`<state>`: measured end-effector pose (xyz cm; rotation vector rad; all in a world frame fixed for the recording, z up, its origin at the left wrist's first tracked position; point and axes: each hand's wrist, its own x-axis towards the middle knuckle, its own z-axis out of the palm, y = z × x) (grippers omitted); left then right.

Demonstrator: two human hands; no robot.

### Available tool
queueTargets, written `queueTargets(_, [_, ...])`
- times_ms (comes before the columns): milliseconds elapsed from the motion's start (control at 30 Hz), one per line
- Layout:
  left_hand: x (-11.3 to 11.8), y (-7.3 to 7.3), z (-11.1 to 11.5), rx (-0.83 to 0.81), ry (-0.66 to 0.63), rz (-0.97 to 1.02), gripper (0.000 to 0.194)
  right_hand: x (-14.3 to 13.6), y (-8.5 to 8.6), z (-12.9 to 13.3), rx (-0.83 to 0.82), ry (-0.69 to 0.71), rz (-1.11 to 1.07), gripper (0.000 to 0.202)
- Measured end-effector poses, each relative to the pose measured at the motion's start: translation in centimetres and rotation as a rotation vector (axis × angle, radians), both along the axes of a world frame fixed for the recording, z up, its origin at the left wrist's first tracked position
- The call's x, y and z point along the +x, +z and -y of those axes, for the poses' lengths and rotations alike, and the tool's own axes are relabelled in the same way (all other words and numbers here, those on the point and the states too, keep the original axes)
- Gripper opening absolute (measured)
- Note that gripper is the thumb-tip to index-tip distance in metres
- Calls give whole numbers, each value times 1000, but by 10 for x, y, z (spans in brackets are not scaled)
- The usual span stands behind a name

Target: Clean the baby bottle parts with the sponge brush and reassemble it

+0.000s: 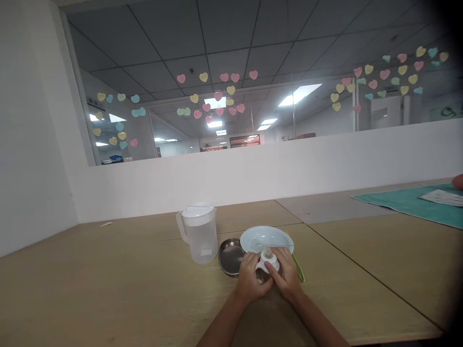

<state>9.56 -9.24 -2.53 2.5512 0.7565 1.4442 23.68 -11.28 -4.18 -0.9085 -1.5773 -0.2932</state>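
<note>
A baby bottle (269, 261) with a clear teat and a white collar is held upright between my two hands near the table's front. My left hand (249, 280) is closed around its left side, by a white handle. From the right, my right hand (289, 275) wraps the bottle, with the thumb against the collar. Most of the bottle's body is hidden by my fingers. Just behind it lies a pale blue-white bowl (253, 237). A round metal dish (230, 260) stands to the left of my left hand. Beside my right hand, a green handle (300, 270) sticks out, partly hidden.
A clear plastic jug (202, 238) with a white lid stands left of the metal dish. On the far right lie a teal cloth (401, 197) and a white sheet (443, 197), with part of a person's hand (458, 181) at the edge. Behind the table (108, 279) rises a white wall.
</note>
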Motion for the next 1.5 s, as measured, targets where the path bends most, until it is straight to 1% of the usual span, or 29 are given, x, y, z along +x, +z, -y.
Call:
queueTargets(133, [0, 1, 1, -37, -28, 30, 31, 1, 2, 0, 19, 23, 3, 24])
queueTargets(333, [-1, -1, -1, -66, -93, 53, 41, 2, -1, -5, 52, -5, 9, 28])
queueTargets(533, [0, -2, -1, -100, -92, 60, 37, 1, -2, -5, -10, -11, 8, 27])
queueTargets(700, [3, 0, 1, -222, -97, 131, 38, 0, -1, -5, 18, -7, -45, 30])
queueTargets(800, [5, 0, 2, -299, -128, 165, 38, 0, 1, -3, 42, -5, -60, 29])
queueTargets(900, [5, 1, 3, -341, -150, 182, 38, 1, 1, -4, 61, -5, -64, 28])
queueTargets(1033, [3, 1, 1, -343, -176, 178, 39, 5, -5, -10, 55, -28, -107, 30])
queueTargets(1100, [2, -1, 0, -320, -197, 171, 41, 8, -7, -13, 18, -87, -194, 29])
queueTargets(1167, [1, -2, -1, -295, -207, 164, 43, 9, -6, -12, 19, -142, -269, 26])
queueTargets(1200, [1, -2, -2, -287, -207, 163, 43, 9, -5, -10, 37, -147, -265, 25])
queueTargets(1267, [2, -2, -2, -282, -200, 162, 42, 7, -1, -5, 77, -108, -160, 25])
queueTargets(1367, [2, -2, -1, -291, -164, 164, 38, 2, 2, 1, 113, -62, -5, 33])
queueTargets(1433, [2, -2, -1, -301, -150, 166, 38, 2, 1, 0, 134, -110, -29, 33])
queueTargets(1500, [2, -2, 0, -300, -155, 168, 40, 4, -1, -1, 119, -199, -114, 29])
